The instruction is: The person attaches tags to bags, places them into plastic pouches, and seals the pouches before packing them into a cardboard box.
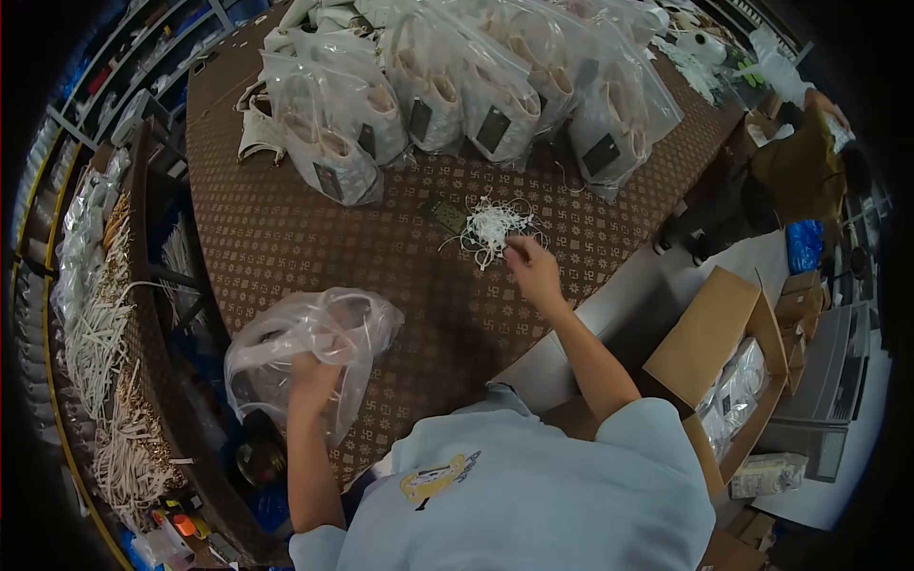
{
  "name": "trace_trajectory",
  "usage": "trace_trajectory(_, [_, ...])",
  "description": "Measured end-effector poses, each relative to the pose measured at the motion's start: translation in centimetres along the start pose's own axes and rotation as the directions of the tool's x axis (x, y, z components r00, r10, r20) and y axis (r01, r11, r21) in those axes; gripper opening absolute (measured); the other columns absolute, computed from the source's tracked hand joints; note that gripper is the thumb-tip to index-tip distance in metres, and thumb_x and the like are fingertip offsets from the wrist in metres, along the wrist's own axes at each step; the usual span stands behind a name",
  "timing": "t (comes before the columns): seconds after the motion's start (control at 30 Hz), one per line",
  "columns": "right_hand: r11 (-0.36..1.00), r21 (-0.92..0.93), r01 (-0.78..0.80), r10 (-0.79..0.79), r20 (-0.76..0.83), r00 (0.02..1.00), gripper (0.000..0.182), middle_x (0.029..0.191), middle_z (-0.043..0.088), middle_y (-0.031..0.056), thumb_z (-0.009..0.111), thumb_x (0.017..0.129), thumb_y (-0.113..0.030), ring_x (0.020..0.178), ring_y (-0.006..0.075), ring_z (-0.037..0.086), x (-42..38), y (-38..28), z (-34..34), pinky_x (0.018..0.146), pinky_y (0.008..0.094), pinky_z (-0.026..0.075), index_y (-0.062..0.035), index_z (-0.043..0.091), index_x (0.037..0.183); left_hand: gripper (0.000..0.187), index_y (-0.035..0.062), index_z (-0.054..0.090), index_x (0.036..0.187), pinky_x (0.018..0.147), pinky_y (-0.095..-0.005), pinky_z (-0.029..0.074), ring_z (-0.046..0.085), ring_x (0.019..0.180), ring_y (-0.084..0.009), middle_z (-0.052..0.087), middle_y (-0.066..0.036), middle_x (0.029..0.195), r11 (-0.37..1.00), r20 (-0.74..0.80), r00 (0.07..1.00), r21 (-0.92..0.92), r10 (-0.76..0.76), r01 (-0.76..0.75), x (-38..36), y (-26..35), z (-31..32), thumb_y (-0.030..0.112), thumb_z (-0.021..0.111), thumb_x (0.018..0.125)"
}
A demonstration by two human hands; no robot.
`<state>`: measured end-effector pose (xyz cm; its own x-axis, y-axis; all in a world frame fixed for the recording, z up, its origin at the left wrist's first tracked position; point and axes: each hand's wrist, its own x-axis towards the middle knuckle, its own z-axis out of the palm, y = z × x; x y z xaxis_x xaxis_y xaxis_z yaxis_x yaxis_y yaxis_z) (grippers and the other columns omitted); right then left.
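My left hand is closed on a clear plastic bag at the table's near left; the bag is crumpled, and its film covers part of my fingers. My right hand reaches to a tangled heap of white strings in the middle of the table. Its thumb and fingers are pinched together at the heap's lower right edge; what they hold, if anything, is too small to make out. A dark green printed card lies beside the strings, partly under them.
Several handbags in clear plastic bags, with dark tags, stand along the table's far side. Shelves and bundled cords line the left. An open cardboard box with plastic-wrapped goods stands at right. Another person is beyond it.
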<state>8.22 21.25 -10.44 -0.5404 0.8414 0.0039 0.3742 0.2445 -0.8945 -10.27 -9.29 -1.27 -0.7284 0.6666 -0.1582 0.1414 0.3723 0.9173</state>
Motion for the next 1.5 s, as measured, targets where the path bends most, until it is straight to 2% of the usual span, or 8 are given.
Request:
trace_trajectory(0.13, [0.982,-0.100,-0.161,0.156,-0.054,0.986,0.023,0.087,0.066,0.0078,0.061,0.084,-0.020,0.076,0.0185,0.063,3.0,0.6,-1.9,0.068,0.0318,0.048,-0.0060,0.061,0.102,0.032,-0.0062,0.061,0.101,0.075,-0.0284,0.046,0.056,0.082,-0.0134,0.063,-0.008,0.090,0.910,-0.120,0.966,0.327,-0.229,0.256,-3.9,6.7,-1.8,0.021,0.063,0.084])
trace_trajectory(0.23, [0.923,-0.317,0.217,-0.185,0.126,0.974,0.027,0.092,0.063,0.0061,0.066,0.078,-0.029,0.089,0.0239,0.059,5.6,1.4,2.2,0.073,0.0368,0.048,-0.0103,0.064,0.097,0.035,-0.0074,0.059,0.105,0.075,-0.0278,0.046,0.059,0.086,-0.0153,0.065,-0.013,0.092,0.788,-0.012,0.940,0.540,-0.342,0.294,-6.6,10.8,-3.5,0.018,0.065,0.082])
trace_trajectory(0.53, [0.536,-0.797,0.278,-0.032,0.309,0.950,0.064,0.112,0.052,0.0113,0.069,0.066,-0.054,0.111,0.0287,0.044,12.1,-0.1,10.9,0.090,0.0433,0.039,-0.0068,0.063,0.109,0.035,0.0030,0.060,0.113,0.073,-0.0339,0.049,0.063,0.090,-0.0304,0.062,-0.019,0.104,0.995,0.403,0.915,0.080,0.026,-0.063,-9.6,12.3,0.7,0.017,0.066,0.081])
trace_trajectory(0.73, [0.844,-0.468,0.264,-0.282,0.031,0.959,0.066,0.113,0.054,0.0157,0.068,0.070,-0.049,0.107,0.0323,0.047,10.8,-1.3,9.3,0.091,0.0420,0.038,-0.0010,0.058,0.115,0.036,0.0033,0.056,0.118,0.078,-0.0328,0.049,0.063,0.095,-0.0274,0.062,-0.018,0.104,0.999,0.617,0.786,-0.038,0.049,-0.032,-7.7,7.0,5.3,0.021,0.059,0.087])
trace_trajectory(0.9, [0.816,-0.008,0.579,-0.570,0.163,0.805,0.055,0.105,0.056,0.0154,0.072,0.071,-0.032,0.102,0.0328,0.050,-0.4,-8.1,4.3,0.091,0.0407,0.037,-0.0036,0.054,0.114,0.029,0.0015,0.060,0.110,0.068,-0.0298,0.049,0.062,0.080,-0.0195,0.065,-0.014,0.090,0.949,-0.262,0.964,-0.292,0.039,-0.117,-4.0,3.8,12.4,0.024,0.055,0.091])
trace_trajectory(1.1, [0.803,0.199,0.562,-0.584,0.453,0.673,0.049,0.105,0.058,0.0122,0.074,0.071,-0.029,0.104,0.0279,0.051,-4.2,-6.0,2.7,0.089,0.0371,0.040,-0.0065,0.059,0.112,0.025,-0.0021,0.061,0.089,0.055,-0.0247,0.045,0.047,0.057,-0.0096,0.055,-0.003,0.063,0.965,-0.219,0.976,-0.256,0.003,-0.061,-2.0,1.0,11.2,0.022,0.056,0.091])
trace_trajectory(1.17, [0.938,0.099,0.333,-0.343,0.419,0.841,0.041,0.107,0.059,0.0104,0.071,0.075,-0.027,0.103,0.0274,0.052,-0.9,-4.3,3.7,0.087,0.0359,0.043,-0.0087,0.061,0.110,0.024,-0.0014,0.061,0.082,0.054,-0.0230,0.044,0.048,0.058,-0.0065,0.055,0.000,0.065,0.955,-0.174,0.983,-0.296,-0.051,-0.003,-2.7,0.6,11.0,0.021,0.058,0.091])
trace_trajectory(1.5, [0.581,-0.507,0.637,-0.326,0.572,0.752,0.021,0.094,0.057,0.0057,0.065,0.079,-0.023,0.098,0.0251,0.051,8.2,2.9,11.7,0.077,0.0382,0.048,-0.0082,0.062,0.093,0.024,0.0005,0.060,0.073,0.052,-0.0188,0.036,0.041,0.057,-0.0027,0.048,0.005,0.060,0.957,-0.171,0.969,-0.259,-0.178,0.130,-5.3,1.2,9.0,0.020,0.063,0.087])
